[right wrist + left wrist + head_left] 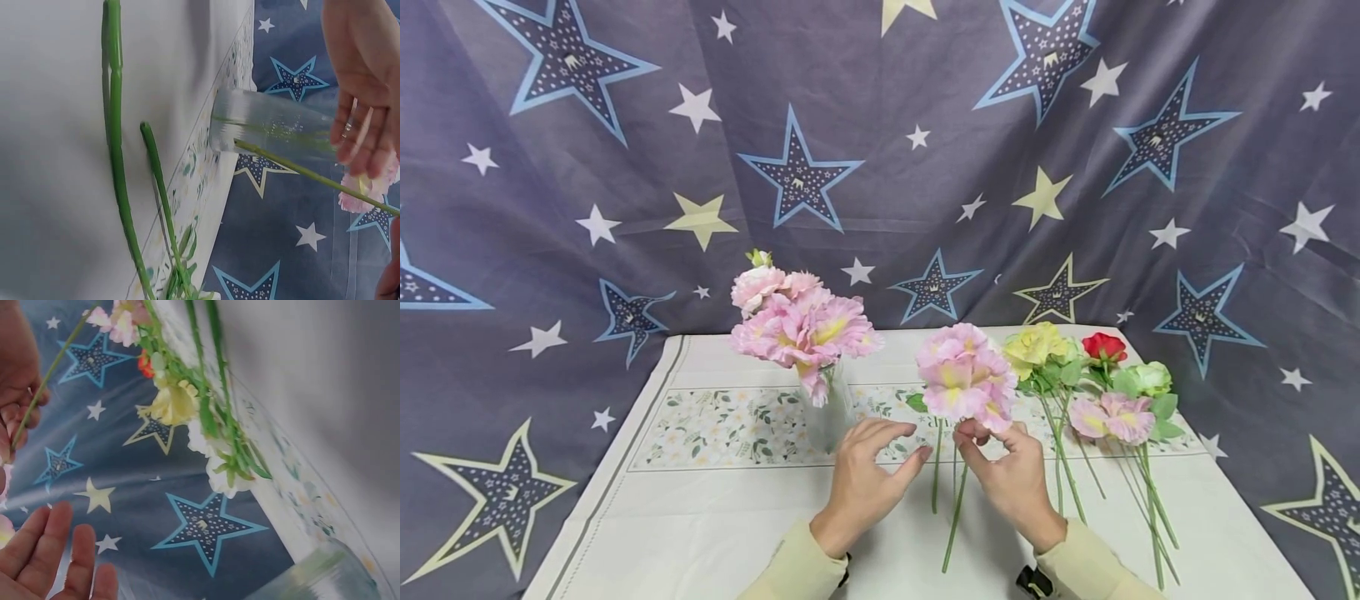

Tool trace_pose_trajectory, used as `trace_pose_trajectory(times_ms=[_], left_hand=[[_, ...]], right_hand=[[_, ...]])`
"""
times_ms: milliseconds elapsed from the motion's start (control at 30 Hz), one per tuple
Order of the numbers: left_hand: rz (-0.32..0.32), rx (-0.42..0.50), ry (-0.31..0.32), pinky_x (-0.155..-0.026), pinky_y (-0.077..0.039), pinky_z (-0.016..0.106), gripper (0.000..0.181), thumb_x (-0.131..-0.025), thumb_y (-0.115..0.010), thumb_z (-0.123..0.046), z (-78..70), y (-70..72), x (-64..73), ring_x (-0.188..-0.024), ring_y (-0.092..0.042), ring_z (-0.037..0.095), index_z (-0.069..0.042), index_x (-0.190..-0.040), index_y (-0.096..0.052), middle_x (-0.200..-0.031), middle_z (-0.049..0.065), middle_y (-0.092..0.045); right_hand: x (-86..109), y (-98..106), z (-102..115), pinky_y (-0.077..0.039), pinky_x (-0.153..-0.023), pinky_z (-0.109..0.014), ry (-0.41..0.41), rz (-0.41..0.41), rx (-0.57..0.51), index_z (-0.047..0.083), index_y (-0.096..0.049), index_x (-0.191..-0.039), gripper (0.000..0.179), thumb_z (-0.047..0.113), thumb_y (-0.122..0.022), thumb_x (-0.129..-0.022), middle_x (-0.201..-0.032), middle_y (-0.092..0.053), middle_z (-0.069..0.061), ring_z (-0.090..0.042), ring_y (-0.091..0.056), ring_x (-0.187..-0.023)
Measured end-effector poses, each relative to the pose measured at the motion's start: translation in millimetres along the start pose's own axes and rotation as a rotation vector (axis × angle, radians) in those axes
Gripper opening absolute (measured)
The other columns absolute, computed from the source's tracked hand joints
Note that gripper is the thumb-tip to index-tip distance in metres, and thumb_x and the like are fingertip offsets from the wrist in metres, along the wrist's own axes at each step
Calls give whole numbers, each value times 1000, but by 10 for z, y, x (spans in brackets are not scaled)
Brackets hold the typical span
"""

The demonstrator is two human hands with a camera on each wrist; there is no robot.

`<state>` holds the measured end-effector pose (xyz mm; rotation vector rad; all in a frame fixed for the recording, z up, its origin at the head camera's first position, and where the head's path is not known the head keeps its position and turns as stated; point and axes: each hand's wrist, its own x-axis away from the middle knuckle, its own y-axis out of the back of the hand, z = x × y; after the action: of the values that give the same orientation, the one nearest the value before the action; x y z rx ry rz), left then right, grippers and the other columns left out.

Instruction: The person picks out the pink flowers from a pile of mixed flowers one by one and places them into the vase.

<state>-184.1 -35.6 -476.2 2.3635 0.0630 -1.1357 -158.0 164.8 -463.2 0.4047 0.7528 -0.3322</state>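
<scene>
My right hand [1011, 487] pinches the green stem [955, 525] of a pink artificial flower [964, 371] with yellow petal centres, just below its bloom. The stem slants down clear of the fingers, with its cut end low in the head view. To its left, my left hand [867, 479] holds nothing, its fingers spread and thumb apart. Close beyond that hand stands a clear glass vase [831, 421] bearing several pink blooms [805, 325]. In the right wrist view, green stems show through the vase wall [250, 119].
Several more flowers lie at the right of the white-covered table [722, 533]: a yellow one [1037, 346], a red rose [1104, 347], a pale green one [1150, 378] and a pink one [1112, 417]. White blooms [225, 472] appear in the left wrist view. A star-patterned cloth [880, 125] hangs behind.
</scene>
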Motion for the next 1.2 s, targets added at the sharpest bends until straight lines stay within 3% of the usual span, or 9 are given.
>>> trace_pose_trajectory(times_ms=[200, 467, 733, 1200], left_hand=[[-56, 83, -48, -84, -52, 37, 19, -84, -86, -25, -69, -39, -75, -94, -68, 15, -17, -99, -79, -96, -8, -76], [-116, 146, -120, -79, -53, 35, 13, -82, -87, -15, -133, -88, -147, -87, -68, 20, -10, -88, -76, -86, -1, -73], [-129, 163, -130, -82, -54, 34, 23, -77, -84, -3, -178, -77, -182, -92, -68, 22, -8, -99, -79, -94, 3, -77], [-160, 189, -147, -79, -51, 33, 30, -75, -87, -2, -214, -81, -196, -88, -65, 20, -9, -103, -80, -96, 1, -77]], right_hand=[[46, -64, 6, -40, -74, -21, -26, -10, -8, 8, -78, -84, 24, -11, -84, -70, -77, -73, -6, -23, -60, -71], [97, -108, 66, -45, -78, -22, -49, -8, -21, 9, -81, -89, 23, -4, -89, -71, -91, -77, -4, -14, -63, -85], [136, -119, 101, -47, -82, -23, -49, 22, -54, 7, -81, -101, 29, -4, -87, -75, -102, -78, -2, -16, -63, -90], [168, -138, 103, -43, -77, -27, 15, 17, -5, 7, -82, -97, 30, -5, -88, -70, -103, -78, -7, -18, -61, -85]])
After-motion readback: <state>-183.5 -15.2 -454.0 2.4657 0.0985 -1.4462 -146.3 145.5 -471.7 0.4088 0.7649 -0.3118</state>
